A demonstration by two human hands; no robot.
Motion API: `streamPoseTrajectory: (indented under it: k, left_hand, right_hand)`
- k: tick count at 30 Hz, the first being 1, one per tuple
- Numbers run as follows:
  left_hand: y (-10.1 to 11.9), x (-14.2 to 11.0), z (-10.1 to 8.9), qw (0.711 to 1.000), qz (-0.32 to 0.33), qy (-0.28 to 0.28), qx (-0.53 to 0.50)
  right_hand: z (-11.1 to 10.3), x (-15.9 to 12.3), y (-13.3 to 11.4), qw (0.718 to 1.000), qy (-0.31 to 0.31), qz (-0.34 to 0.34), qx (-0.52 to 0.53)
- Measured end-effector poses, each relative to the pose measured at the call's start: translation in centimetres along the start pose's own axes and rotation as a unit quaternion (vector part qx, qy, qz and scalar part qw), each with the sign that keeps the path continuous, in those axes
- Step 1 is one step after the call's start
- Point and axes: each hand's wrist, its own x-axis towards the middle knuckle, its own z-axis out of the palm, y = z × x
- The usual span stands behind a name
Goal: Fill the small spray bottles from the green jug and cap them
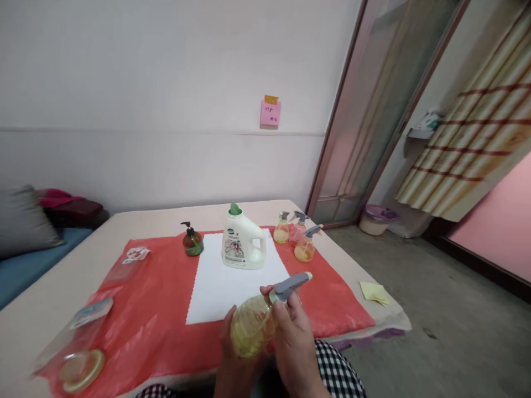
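Tilting near the front edge of the red sheet (161, 315), the spray bottle (251, 327) is cupped by the left hand (228, 337) and pinched around its neck (275, 297) by the right hand (292, 333). Light, slick plastic is expected; the neck is best gripped. Writing on the white jug (255, 257) and pink note (270, 114) cannot be read.

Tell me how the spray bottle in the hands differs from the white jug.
The spray bottle is yellowish and see-through; the white jug looks opaque. The spray bottle tilts in the left hand and right hand; the white jug stands upright, untouched. Both are containers.
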Motion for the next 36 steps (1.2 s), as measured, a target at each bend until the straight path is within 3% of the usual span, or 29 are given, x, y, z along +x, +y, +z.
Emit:
streamPoseTrajectory:
  k: [3,6,8,11,15,18,22,24,27,32,36]
  left_hand:
    - [0.5,1.8,0.3,0.991,-0.095,-0.046,-0.08]
    - [1.4,3.6,0.4,0.949,-0.272,-0.087,-0.132]
    - [1.6,4.7,0.6,0.931,-0.318,-0.113,-0.14]
    - [0.9,6.3,1.5,0.949,-0.242,-0.124,-0.161]
    - [-1.1,8.2,2.5,0.979,-0.124,-0.134,-0.087]
    - [-2.3,9.3,1.9,0.982,-0.123,-0.145,0.0]
    - [-2.6,10.9,0.0,0.988,-0.134,-0.054,0.058]
    - [-2.3,11.6,-0.7,0.989,-0.127,-0.01,0.075]
    - [-2.0,12.2,-1.1,0.99,-0.112,0.01,0.081]
    - [-1.9,12.1,-0.8,0.99,-0.112,0.0,0.09]
    - [-1.8,12.0,-0.9,0.99,-0.109,0.01,0.084]
  right_hand:
    - [0.0,1.8,-0.5,0.999,-0.03,-0.042,-0.017]
    - [-0.4,4.0,-1.3,0.994,-0.099,-0.047,-0.022]
    - [-0.7,5.2,-1.4,0.993,-0.111,-0.031,-0.017]
    - [-1.0,6.7,-0.7,0.999,-0.047,-0.021,-0.011]
    - [-3.1,8.7,0.2,0.992,0.028,-0.08,-0.097]
    - [-6.9,11.5,-0.6,0.971,0.077,-0.145,-0.175]
    - [-13.0,17.2,-2.1,0.918,0.172,-0.25,-0.256]
    - [-15.4,19.9,-2.2,0.896,0.199,-0.268,-0.292]
    - [-17.9,22.6,-1.4,0.875,0.219,-0.258,-0.345]
    - [-19.1,23.8,-0.8,0.859,0.221,-0.222,-0.405]
    - [-18.7,21.2,-0.8,0.849,0.257,-0.209,-0.412]
